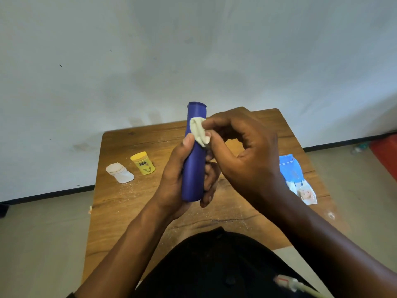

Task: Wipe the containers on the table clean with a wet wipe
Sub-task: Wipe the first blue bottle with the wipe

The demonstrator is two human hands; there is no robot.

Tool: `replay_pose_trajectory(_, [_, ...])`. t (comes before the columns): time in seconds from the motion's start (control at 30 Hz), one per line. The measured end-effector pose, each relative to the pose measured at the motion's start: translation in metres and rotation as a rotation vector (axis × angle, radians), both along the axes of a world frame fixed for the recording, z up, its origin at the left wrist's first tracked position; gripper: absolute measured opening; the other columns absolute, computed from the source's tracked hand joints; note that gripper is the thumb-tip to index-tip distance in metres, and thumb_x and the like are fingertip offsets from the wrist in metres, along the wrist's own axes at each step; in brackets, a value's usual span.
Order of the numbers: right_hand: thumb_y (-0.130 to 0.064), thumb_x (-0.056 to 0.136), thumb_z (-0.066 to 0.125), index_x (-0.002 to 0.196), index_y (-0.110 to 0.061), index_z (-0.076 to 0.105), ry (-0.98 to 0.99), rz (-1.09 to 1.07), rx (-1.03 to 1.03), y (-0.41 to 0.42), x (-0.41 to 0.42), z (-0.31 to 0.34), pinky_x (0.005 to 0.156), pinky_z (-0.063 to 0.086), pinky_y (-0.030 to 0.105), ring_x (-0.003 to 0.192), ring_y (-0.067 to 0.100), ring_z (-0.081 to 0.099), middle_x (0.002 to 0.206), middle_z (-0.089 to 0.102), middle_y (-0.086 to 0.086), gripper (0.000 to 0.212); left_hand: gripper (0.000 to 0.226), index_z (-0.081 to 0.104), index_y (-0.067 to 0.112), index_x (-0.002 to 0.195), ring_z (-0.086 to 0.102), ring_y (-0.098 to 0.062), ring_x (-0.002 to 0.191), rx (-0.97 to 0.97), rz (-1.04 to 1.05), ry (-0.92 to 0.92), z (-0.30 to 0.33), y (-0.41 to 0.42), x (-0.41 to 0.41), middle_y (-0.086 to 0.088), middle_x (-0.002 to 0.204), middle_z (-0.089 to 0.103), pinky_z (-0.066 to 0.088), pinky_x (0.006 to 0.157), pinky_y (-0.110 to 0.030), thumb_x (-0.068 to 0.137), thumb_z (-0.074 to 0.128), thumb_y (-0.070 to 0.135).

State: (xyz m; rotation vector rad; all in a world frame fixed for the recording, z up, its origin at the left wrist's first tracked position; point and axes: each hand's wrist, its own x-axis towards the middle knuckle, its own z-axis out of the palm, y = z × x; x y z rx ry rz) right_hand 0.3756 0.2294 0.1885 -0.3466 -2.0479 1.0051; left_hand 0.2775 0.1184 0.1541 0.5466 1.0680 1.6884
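Observation:
A tall blue bottle [194, 168] stands upright above the wooden table [133, 207], gripped round its lower half by my left hand [178, 181]. My right hand [245, 151] pinches a small folded white wet wipe [198, 131] and presses it against the upper part of the bottle, just below the cap. On the table's left side lie a yellow jar [142, 163] and a white container [119, 173], both tipped on their sides.
A blue and white wet wipe pack [297, 179] lies at the table's right edge. A pale wall rises behind the table. Floor shows on both sides, with a red object [386, 155] at the far right. My dark-clothed lap is at the table's near edge.

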Motion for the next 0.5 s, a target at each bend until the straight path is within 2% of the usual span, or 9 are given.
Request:
replay_pose_trajectory(0.03, [-0.002,0.094,0.074,0.106,-0.007,0.076,-0.001,-0.005,0.032,-0.004,0.000,0.001,0.077,0.058,0.036,0.089,0.015,0.069,0.099,0.073,0.002,0.013,0.058,0.060,0.006,0.113,0.051,-0.026,0.045,-0.009,0.036,0.012,0.001,0.000,0.000,-0.018,0.068,0.053,0.044,0.048,-0.031,0.098,0.044,0.061])
replay_pose_trajectory(0.1, [-0.004,0.093,0.075,0.105,-0.007,0.077,-0.034,-0.003,0.126,-0.014,0.000,-0.001,0.077,0.055,0.032,0.088,0.013,0.066,0.099,0.073,0.004,0.013,0.050,0.065,0.016,0.109,0.061,-0.021,0.059,-0.014,0.125,-0.022,0.005,-0.001,0.000,-0.010,0.078,0.062,0.049,0.055,-0.033,0.097,0.040,0.058])
replay_pose_trajectory(0.2, [-0.005,0.092,0.074,0.105,-0.007,0.077,-0.083,0.092,0.207,-0.026,0.006,-0.011,0.077,0.053,0.030,0.092,0.016,0.065,0.101,0.072,0.006,0.014,0.046,0.057,0.014,0.105,0.064,-0.012,0.070,0.035,0.213,-0.151,0.007,-0.003,-0.005,-0.001,0.078,0.064,0.056,0.064,-0.030,0.095,0.046,0.058])
replay_pose_trajectory(0.3, [-0.002,0.091,0.075,0.105,-0.007,0.077,-0.119,0.134,0.238,-0.026,0.012,-0.022,0.080,0.049,0.021,0.094,0.017,0.066,0.102,0.071,0.008,0.015,0.053,0.059,0.006,0.114,0.064,-0.018,0.080,0.001,0.252,-0.061,0.009,-0.001,-0.012,-0.009,0.094,0.064,0.058,0.071,-0.033,0.102,0.039,0.054])
replay_pose_trajectory(0.4, [-0.001,0.091,0.074,0.106,-0.009,0.076,-0.175,0.062,0.246,-0.014,0.011,-0.027,0.084,0.044,0.012,0.103,0.012,0.065,0.103,0.071,0.006,0.016,0.061,0.066,0.006,0.120,0.067,-0.023,0.088,-0.037,0.245,0.036,0.009,0.000,-0.011,-0.014,0.105,0.067,0.058,0.078,-0.036,0.107,0.029,0.052])
replay_pose_trajectory(0.43, [-0.002,0.091,0.073,0.105,-0.009,0.076,-0.183,0.021,0.244,-0.008,0.009,-0.026,0.085,0.044,0.011,0.104,0.009,0.064,0.103,0.071,0.005,0.016,0.060,0.070,0.011,0.118,0.070,-0.021,0.091,-0.054,0.247,0.019,0.008,0.000,-0.009,-0.013,0.106,0.070,0.059,0.080,-0.036,0.105,0.030,0.053])
replay_pose_trajectory(0.5, [-0.001,0.092,0.072,0.104,-0.009,0.075,-0.158,-0.064,0.233,0.003,0.004,-0.023,0.079,0.048,0.019,0.094,0.007,0.061,0.100,0.071,0.004,0.015,0.053,0.074,0.020,0.117,0.070,-0.020,0.103,-0.065,0.269,-0.008,0.007,0.002,-0.005,-0.010,0.113,0.073,0.058,0.089,-0.039,0.101,0.035,0.052])
